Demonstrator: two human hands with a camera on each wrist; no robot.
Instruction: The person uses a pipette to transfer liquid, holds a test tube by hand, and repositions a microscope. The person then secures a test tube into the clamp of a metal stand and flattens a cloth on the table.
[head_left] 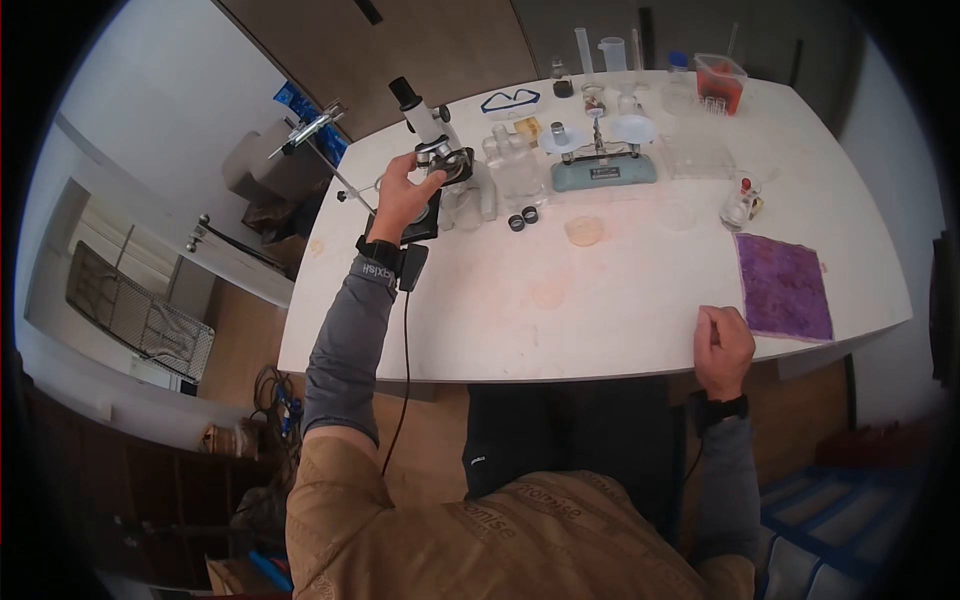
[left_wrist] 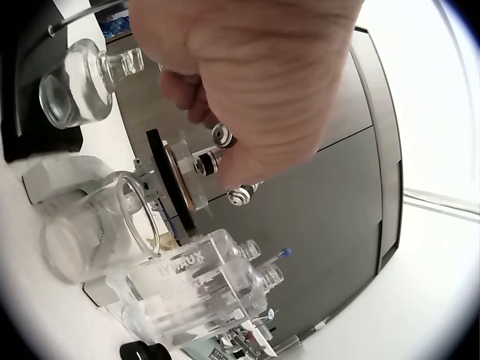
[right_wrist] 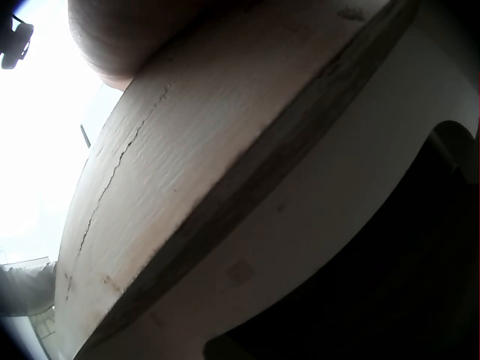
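Note:
On the left of the table stands a black and white microscope point(head_left: 432, 125). My left hand point(head_left: 402, 200) reaches to it, with thumb and fingers around its objective lenses just above the stage point(head_left: 457, 165). In the left wrist view the thumb of the left hand point(left_wrist: 262, 90) lies against one of the metal objectives point(left_wrist: 206, 163), over a glass slide on the stage; the other fingers are partly hidden behind the palm. My right hand point(head_left: 724, 345) rests at the table's front edge, fingers loosely curled, holding nothing, with a purple cloth point(head_left: 787, 288) just beyond it.
Beside the microscope stand a glass beaker point(left_wrist: 97, 232) and clear bottles in a holder point(head_left: 515, 165). A teal balance scale point(head_left: 603, 172) is at the back centre. Two black eyepieces point(head_left: 523, 218) and a round dish point(head_left: 584, 231) lie mid-table. A metal stand point(head_left: 320, 130) leans at the left.

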